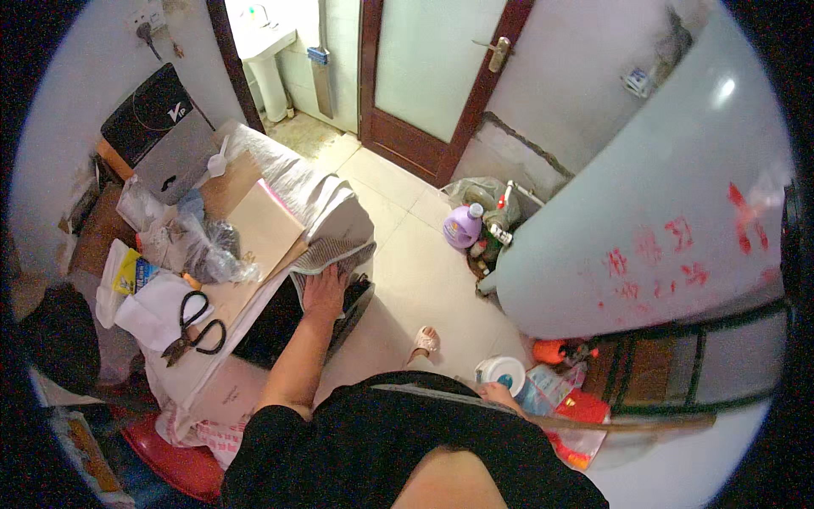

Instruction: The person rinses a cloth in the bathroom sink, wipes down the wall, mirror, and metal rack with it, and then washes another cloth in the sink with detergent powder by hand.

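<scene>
My left hand (pixel 323 295) reaches forward and grips a grey striped cloth (pixel 332 253), pressing it at the right edge of the cluttered table. Just beneath and to the left of that hand is a black flat surface (pixel 270 335); what it belongs to is unclear. A tan folder or cardboard sheet (pixel 264 222) lies just beyond. Low down at my right side, my right hand (pixel 500 395) shows only in part beside a white round tub (pixel 501 371). My black shirt hides the rest of it, and its grip cannot be made out.
Black-handled scissors (pixel 203 327), crumpled clear plastic bags (pixel 212 246) and a dark upright case (pixel 161 127) crowd the table. On the floor stands a purple jug (pixel 463 226) beside a big grey cylindrical tank (pixel 644 195). A glazed door (pixel 437 76) is ahead.
</scene>
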Tool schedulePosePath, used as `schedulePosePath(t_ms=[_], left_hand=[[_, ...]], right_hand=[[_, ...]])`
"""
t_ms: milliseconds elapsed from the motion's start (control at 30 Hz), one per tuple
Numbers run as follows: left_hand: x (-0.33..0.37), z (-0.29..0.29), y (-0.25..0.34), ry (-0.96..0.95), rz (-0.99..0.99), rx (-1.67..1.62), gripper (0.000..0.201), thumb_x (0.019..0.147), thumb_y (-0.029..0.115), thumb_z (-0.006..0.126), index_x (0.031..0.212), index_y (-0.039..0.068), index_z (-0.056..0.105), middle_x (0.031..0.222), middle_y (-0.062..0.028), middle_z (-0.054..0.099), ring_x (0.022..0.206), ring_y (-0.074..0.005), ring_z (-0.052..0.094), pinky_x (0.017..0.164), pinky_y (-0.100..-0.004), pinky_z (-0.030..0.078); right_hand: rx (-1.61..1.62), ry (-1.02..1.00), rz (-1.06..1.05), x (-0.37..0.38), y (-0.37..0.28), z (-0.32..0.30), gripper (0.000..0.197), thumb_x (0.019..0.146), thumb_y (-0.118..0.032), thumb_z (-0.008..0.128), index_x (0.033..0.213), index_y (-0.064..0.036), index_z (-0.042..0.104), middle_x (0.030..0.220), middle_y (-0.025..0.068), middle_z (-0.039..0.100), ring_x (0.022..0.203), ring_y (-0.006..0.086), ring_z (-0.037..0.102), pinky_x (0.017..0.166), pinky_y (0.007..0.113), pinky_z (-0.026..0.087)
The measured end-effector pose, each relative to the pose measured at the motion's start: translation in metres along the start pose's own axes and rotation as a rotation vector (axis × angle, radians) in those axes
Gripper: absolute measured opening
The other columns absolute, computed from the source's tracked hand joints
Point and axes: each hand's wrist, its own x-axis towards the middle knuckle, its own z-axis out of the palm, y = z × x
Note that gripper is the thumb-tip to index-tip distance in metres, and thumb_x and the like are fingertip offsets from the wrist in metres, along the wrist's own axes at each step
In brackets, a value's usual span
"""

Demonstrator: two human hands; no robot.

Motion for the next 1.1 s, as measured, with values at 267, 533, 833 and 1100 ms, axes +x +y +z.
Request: schedulePosePath(t_ms=[267,533,833,1100], left_hand=[[0.098,-0.015,0.067,-0.068,-0.143,-0.033,0.05,0.088,0.034,0.033,0.125,0.0,0.032,0.129,-0.019,0.034,0.122,-0.0313,0.028,0.1,-0.0443,0.02],[0.107,0.024,0.055,0.081,0.173,0.435,0.045,0.084,0.02,0.033,0.124,0.0,0.034,0.129,-0.0157,0.034,0.123,-0.0328,0.026,0.102,-0.0456,0.018],[0.1,0.137,0.081,-0.197,0.265,0.387,0.04,0.082,0.022,0.038,0.117,0.003,0.04,0.119,-0.0181,0.043,0.113,-0.0232,0.041,0.094,-0.0353,0.032],[0.128,0.078,0.112,-0.197,-0.045,-0.258,0.027,0.083,0.022,0.041,0.103,0.005,0.047,0.086,-0.0152,0.05,0.078,-0.0277,0.047,0.066,-0.0398,0.038]], right_hand=[[-0.158,0.068,-0.041,0.123,-0.128,-0.126,0.03,0.083,-0.024,0.047,0.1,0.0003,0.053,0.083,0.0089,0.059,0.065,0.014,0.055,0.055,0.027,0.044],[-0.369,-0.042,-0.219,0.205,-0.329,-0.104,0.031,0.083,-0.026,0.047,0.1,-0.0016,0.056,0.087,0.0084,0.06,0.066,0.0172,0.057,0.062,0.03,0.045],[-0.846,-0.197,-0.349,0.306,-0.437,-0.118,0.025,0.084,-0.023,0.048,0.089,0.0001,0.056,0.076,0.0042,0.056,0.066,0.0127,0.053,0.058,0.027,0.043],[-1.24,-0.241,-0.479,0.326,-0.54,-0.126,0.029,0.079,-0.026,0.049,0.089,-0.0012,0.06,0.075,0.0142,0.061,0.07,0.0228,0.06,0.062,0.034,0.045]])
